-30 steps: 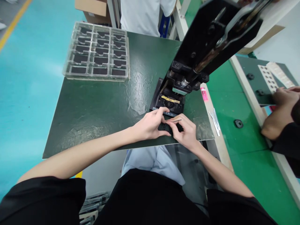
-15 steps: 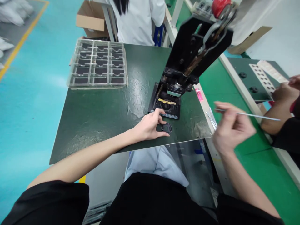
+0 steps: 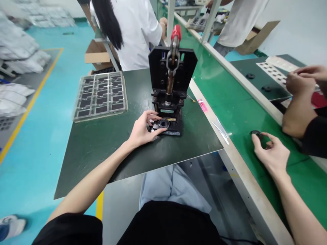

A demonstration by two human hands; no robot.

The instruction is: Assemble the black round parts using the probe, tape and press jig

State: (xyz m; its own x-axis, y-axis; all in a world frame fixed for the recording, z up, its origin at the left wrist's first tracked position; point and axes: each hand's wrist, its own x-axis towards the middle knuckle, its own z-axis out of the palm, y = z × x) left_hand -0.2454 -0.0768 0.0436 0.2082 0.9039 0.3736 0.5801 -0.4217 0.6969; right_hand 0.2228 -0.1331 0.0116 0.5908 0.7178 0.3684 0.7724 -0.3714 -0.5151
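Note:
My left hand [image 3: 142, 130] pinches a round black watch-like case [image 3: 163, 124] between thumb and fingers, over the base of a black hand press [image 3: 174, 73]. I cannot tell whether the case rests on the base. The press stands upright with a red-tipped lever [image 3: 176, 32] pointing up. Off to the right, my right hand [image 3: 274, 153] has thumb and fingers closed on a small round black part [image 3: 256, 133] at the green conveyor belt [image 3: 245, 112]. Part of that piece is hidden by the fingers.
A clear compartment tray [image 3: 100, 96] with dark pieces stands at the table's back left. Thin pale strips [image 3: 221, 130] and a pink tag [image 3: 203, 105] lie along the belt's edge. A co-worker's hands [image 3: 302, 80] are at the right; another person [image 3: 135, 34] sits ahead.
My left hand has brought the round case from the table's front up to the press base. My right hand no longer holds the thin stick; it has moved right and taken a round black part.

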